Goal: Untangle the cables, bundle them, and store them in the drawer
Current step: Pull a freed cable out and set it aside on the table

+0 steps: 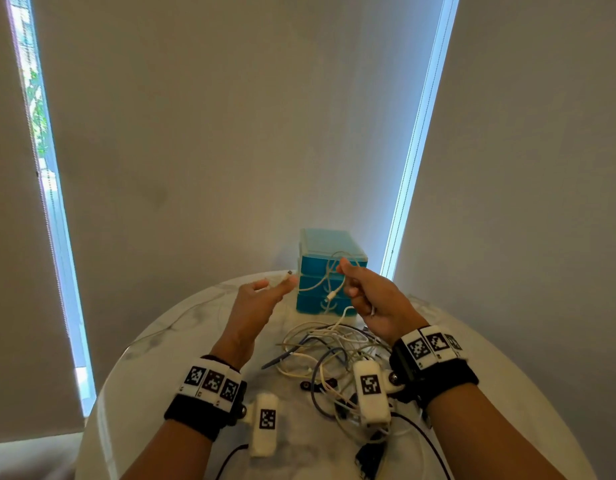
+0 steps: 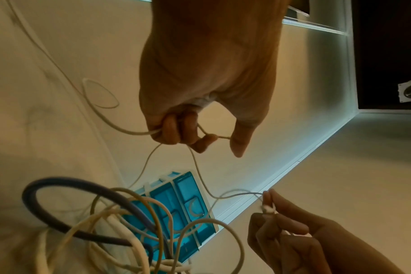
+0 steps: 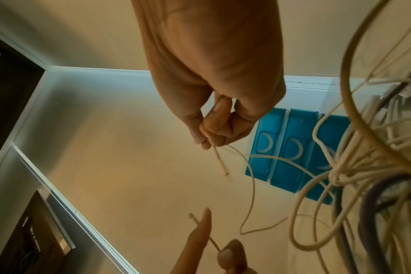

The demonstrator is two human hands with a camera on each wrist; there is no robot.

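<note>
On the round white marbled table [image 1: 168, 344] in front of pale roller blinds [image 1: 230, 133], a teal plastic three-drawer box [image 1: 329, 268] sits at the far edge, all drawers closed, with the heap of white and purple tangled cables [image 1: 329, 351] mid-table. Both the left hand [image 1: 256, 299] and right hand [image 1: 370, 299] pinch one thin white cable [image 1: 325, 282] held up above the heap. Pulling hard could tighten any knot or drag the heap off the table, I reckon.

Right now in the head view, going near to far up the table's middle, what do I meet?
Tangled cable pile → blue drawer unit → blind-covered window.
</note>
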